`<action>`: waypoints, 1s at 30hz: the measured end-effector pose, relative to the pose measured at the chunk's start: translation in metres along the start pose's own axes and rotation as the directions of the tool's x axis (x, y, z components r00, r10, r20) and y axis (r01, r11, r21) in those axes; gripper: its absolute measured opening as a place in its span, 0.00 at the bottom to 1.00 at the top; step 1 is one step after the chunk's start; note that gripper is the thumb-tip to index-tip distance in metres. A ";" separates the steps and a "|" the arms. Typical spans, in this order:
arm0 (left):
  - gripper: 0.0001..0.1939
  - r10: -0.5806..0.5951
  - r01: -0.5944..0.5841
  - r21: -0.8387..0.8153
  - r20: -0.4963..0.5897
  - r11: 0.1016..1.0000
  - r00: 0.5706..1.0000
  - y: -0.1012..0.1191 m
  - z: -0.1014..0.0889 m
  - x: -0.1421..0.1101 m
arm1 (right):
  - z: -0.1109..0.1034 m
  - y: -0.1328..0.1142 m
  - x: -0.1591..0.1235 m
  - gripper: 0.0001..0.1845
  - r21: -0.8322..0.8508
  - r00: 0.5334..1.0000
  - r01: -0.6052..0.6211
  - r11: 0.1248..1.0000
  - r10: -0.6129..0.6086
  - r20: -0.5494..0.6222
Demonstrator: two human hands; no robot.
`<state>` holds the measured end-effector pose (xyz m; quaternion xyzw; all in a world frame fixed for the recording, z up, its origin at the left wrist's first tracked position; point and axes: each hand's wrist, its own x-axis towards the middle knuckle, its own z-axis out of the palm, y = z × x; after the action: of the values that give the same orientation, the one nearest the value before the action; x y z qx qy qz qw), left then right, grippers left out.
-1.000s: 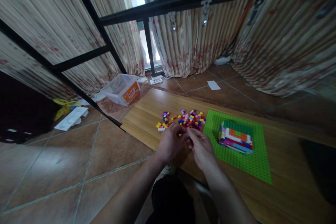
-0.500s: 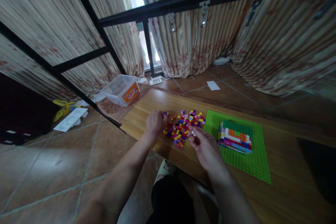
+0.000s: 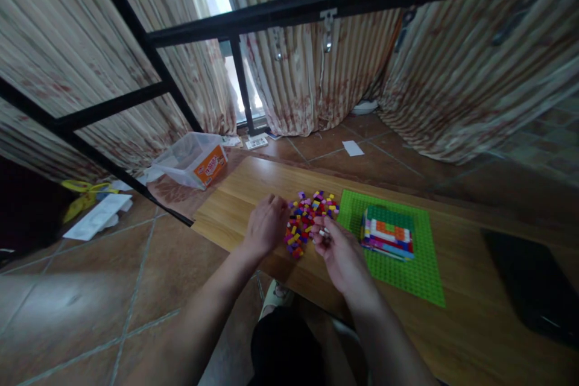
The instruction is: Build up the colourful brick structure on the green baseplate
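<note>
A pile of small coloured toy bricks (image 3: 296,232) lies on the wooden table (image 3: 235,193). My left hand (image 3: 268,223) is at the pile's left edge, back upward and fingers bent down; its fingertips are mostly hidden. My right hand (image 3: 338,250) is on the pile's right side, fingers curled around white toy bricks (image 3: 324,233). To the right of it, a block built of many bricks (image 3: 388,232) stands on a green baseplate (image 3: 423,265). Its top shows green, white and orange, and its side is striped in several colours.
A clear plastic box (image 3: 190,160) with an orange label stands beyond the table's left end. At the right lies a dark flat object (image 3: 529,277). Black metal bars (image 3: 289,15) cross in front of the curtains. White packaging (image 3: 97,216) lies on the floor.
My hands were together over the pile, then parted; the left moved left to the pile's edge. The right stays near the pile with white bricks. The view has turned slightly right.
</note>
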<state>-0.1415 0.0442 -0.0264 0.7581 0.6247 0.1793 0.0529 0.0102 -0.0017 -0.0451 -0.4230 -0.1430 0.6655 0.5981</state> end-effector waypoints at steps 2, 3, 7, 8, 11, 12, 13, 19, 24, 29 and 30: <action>0.08 0.113 -0.112 -0.046 0.023 0.993 0.993 0.013 -0.006 -0.011 | 0.002 -0.001 -0.001 0.20 -0.045 0.999 0.028 0.999 -0.026 0.046; 0.08 0.170 -0.167 -0.062 0.033 0.984 0.985 0.018 -0.007 -0.016 | 0.004 -0.001 -0.002 0.21 -0.071 0.997 0.039 0.997 -0.034 0.074; 0.06 0.303 -0.297 -0.114 0.033 0.948 0.953 0.028 -0.004 -0.027 | 0.004 0.002 -0.002 0.22 -0.142 0.993 0.066 0.988 -0.052 0.101; 0.05 0.314 -0.309 -0.122 0.026 0.943 0.949 0.028 -0.002 -0.028 | 0.003 0.002 -0.002 0.22 -0.144 0.995 0.058 0.988 -0.046 0.087; 0.06 0.326 -0.323 -0.145 -0.003 0.935 0.945 0.027 0.002 -0.030 | -0.001 0.003 -0.001 0.21 -0.109 0.997 -0.019 0.994 0.027 0.076; 0.07 0.324 -0.321 -0.161 -0.007 0.933 0.946 0.027 0.003 -0.030 | -0.002 0.003 0.000 0.21 -0.086 0.995 -0.051 0.995 0.059 0.086; 0.07 0.318 -0.314 -0.186 -0.009 0.931 0.948 0.027 0.003 -0.030 | -0.003 0.003 0.000 0.20 -0.059 0.991 -0.080 0.995 0.085 0.100; 0.06 0.116 -0.068 -0.561 0.050 0.825 0.992 0.030 0.006 -0.033 | -0.001 0.005 0.001 0.18 -0.022 0.988 -0.113 0.993 0.115 0.105; 0.09 -0.130 0.316 -0.891 0.289 0.326 0.949 0.031 0.014 -0.034 | 0.005 0.008 -0.002 0.20 -0.133 0.999 0.037 0.990 -0.032 0.043; 0.12 -0.204 0.381 -0.911 0.348 0.156 0.915 0.031 0.014 -0.039 | 0.004 0.010 -0.003 0.19 -0.077 0.995 -0.044 0.996 0.051 0.089; 0.13 -0.208 0.384 -0.911 0.350 0.150 0.913 0.030 0.014 -0.040 | 0.002 0.012 -0.001 0.19 -0.080 0.996 -0.033 0.996 0.039 0.080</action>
<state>-0.1153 0.0009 -0.0385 0.4297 0.5048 0.4599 0.5908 0.0008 -0.0051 -0.0513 -0.4213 -0.1857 0.6866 0.5626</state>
